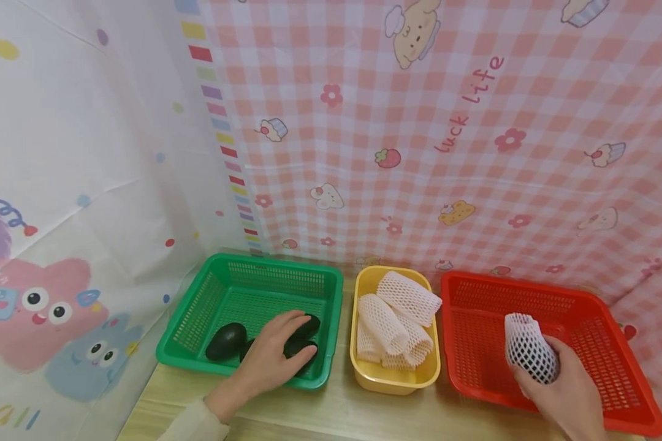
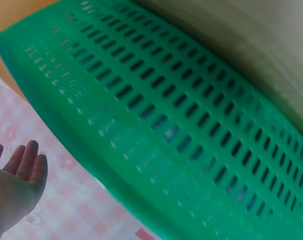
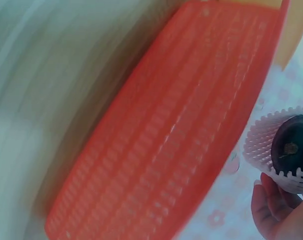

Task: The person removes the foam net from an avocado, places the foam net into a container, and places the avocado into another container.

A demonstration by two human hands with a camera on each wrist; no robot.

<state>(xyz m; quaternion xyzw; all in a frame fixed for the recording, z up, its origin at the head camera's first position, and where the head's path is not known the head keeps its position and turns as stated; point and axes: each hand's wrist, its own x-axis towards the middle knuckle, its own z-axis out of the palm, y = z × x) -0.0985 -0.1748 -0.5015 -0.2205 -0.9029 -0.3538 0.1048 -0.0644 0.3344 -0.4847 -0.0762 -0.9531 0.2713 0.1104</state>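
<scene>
Dark avocados (image 1: 226, 342) lie in the green basket (image 1: 259, 300) on the left. My left hand (image 1: 270, 354) is over the ones at its right side, fingers extended and thumb apart; the palm hides part of them. In the left wrist view the fingers of the left hand (image 2: 21, 177) look loosely bent, beyond the basket's wall. My right hand (image 1: 570, 389) grips an avocado in a white foam net sleeve (image 1: 521, 334) above the red basket (image 1: 469, 343). In the right wrist view the avocado's stem end (image 3: 290, 147) shows at the net's opening.
Between the two baskets stands a yellow bin (image 1: 394, 383) with several white foam nets (image 1: 383, 321) in it. All three containers sit on a light wooden table (image 1: 331, 416). A pink checked cloth (image 1: 419, 184) hangs behind, and a white printed cloth (image 1: 88, 153) hangs at the left.
</scene>
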